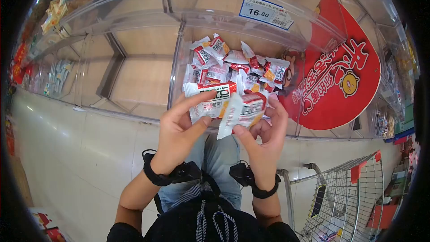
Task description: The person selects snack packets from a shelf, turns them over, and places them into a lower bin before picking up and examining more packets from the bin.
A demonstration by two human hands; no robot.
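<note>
Between the thumb and fingers of my left hand (181, 121) is a red and white snack packet (209, 102), its printed face turned up. My right hand (265, 130) pinches a second packet (244, 113) of the same kind, tilted and overlapping the right end of the first. Both packets are above the front edge of a clear bin (178, 58). Inside that bin, beyond my hands, lies a loose pile of similar packets (218, 72). Black straps with small devices circle both wrists.
A price label (267, 12) reading 16.80 is fixed on the clear divider behind the bin. To the right stands a red rounded sign (342, 76). A wire shopping cart (349, 192) is at the lower right. Other packets (59, 76) lie in a left compartment.
</note>
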